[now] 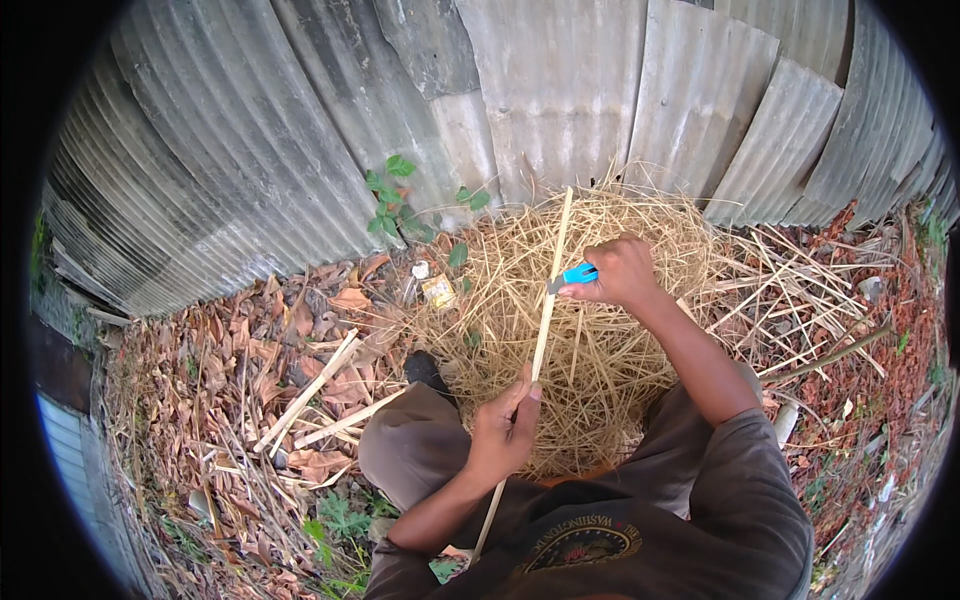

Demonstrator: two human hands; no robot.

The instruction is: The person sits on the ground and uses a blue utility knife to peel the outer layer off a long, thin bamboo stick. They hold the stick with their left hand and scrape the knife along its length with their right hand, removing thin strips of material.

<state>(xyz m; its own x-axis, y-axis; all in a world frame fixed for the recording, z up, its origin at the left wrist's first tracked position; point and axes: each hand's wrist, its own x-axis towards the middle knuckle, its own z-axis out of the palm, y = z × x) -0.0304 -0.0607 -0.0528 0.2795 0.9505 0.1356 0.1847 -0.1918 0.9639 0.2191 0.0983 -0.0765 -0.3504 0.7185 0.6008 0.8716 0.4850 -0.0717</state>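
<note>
A long, pale strip that looks like split bamboo [547, 318] runs up from my lap toward the metal wall, slightly tilted. My left hand [504, 430] is closed around its lower part, thumb along the strip. Farther up, my right hand [621, 272] grips a blue-handled utility knife [580, 274]. The knife's grey blade meets the strip at its upper part. Beneath both lies a large heap of thin, straw-coloured shavings [620, 370], spread between my legs and up to the wall.
Corrugated metal sheets [560, 100] stand along the far side. Several pale split sticks [310, 392] lie on dry leaves at left. More thin strips [800, 300] and a longer stick [830, 355] lie at right. A small yellowish packet [438, 292] rests near green leaves by the wall.
</note>
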